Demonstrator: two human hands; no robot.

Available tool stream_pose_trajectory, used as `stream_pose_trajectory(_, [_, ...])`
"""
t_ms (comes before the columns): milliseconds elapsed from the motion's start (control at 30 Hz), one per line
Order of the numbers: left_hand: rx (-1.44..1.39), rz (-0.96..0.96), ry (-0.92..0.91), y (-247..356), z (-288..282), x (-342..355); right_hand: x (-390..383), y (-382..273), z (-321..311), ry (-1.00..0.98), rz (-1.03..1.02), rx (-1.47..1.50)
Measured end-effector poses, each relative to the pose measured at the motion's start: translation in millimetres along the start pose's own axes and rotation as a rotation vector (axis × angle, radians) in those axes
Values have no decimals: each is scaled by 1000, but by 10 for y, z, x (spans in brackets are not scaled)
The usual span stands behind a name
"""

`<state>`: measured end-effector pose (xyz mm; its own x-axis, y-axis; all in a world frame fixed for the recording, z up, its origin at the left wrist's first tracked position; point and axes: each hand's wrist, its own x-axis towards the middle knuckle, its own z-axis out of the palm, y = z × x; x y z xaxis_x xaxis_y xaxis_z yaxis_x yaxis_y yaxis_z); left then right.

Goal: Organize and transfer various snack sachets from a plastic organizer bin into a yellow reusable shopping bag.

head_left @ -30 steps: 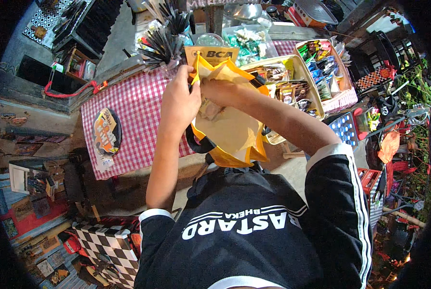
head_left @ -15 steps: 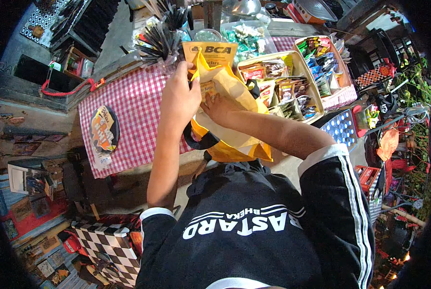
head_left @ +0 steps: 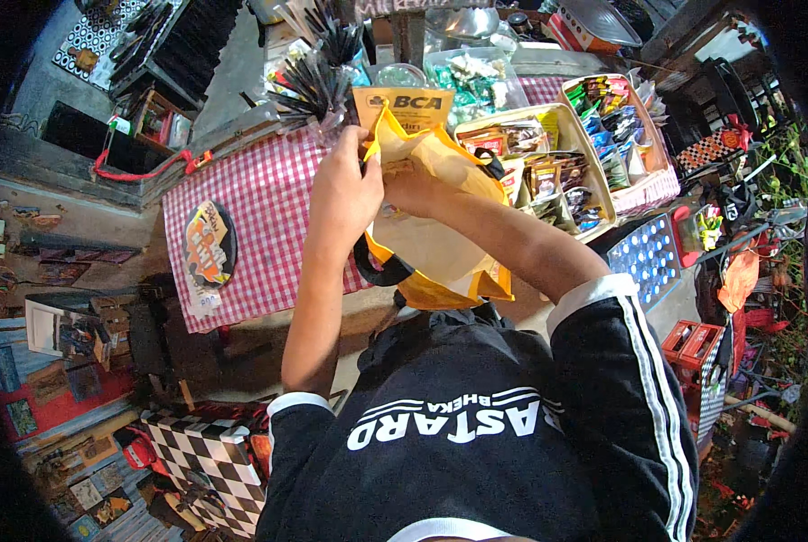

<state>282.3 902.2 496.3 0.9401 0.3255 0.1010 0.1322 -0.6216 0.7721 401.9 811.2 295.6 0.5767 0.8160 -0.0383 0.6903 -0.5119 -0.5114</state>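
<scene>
A yellow fabric bag (head_left: 449,253) with a pale lining and black handles gapes open in front of my chest, at the table's near edge. My left hand (head_left: 348,185) pinches its upper left rim between thumb and fingers. Inside the mouth of the bag is my right hand (head_left: 415,190), bent at the wrist. Its fingers are hidden, so whether they hold anything does not show. Just beyond the rim stands a yellow sign card (head_left: 408,104) with dark print.
Baskets of colourful sachets (head_left: 557,172) sit right of the bag. Black straws (head_left: 313,86) stand behind my left hand. A red-checked cloth (head_left: 259,190) covers the table, bearing a round sign (head_left: 210,244). At the right are a bottle-cap-dotted blue crate (head_left: 643,257) and a red crate (head_left: 693,343).
My right hand has sunk deeper into the bag, and its fingers have gone from sight. A small printed packet seen by them before is now mostly covered. My left hand keeps its grip.
</scene>
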Motion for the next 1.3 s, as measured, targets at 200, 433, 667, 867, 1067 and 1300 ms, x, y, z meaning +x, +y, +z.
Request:
stream_pose_trajectory(200, [8,19,-3,-17,-20,-3,-139,31,-39,7,-192,-289])
stream_pose_trajectory(433, [83,36,28,15,21,-38,-614,-615,-1144,-588,-301,-373])
stream_pose_trajectory(667, [200,192,102,95,-9,-102,-1548,-788,-2407,136,-453,39])
stream_pose_trajectory(867, [347,183,149,526,-7,-259,-2118,160,-2253,230,-197,136])
stream_pose_trajectory(1067, [237,242,105,1322,289,-704,-2385,813,-1661,-31,-196,-35])
stream_pose_trajectory(1300, [116,172,-217,1569,950,-903,-2331,1062,-1364,21,-395,-49])
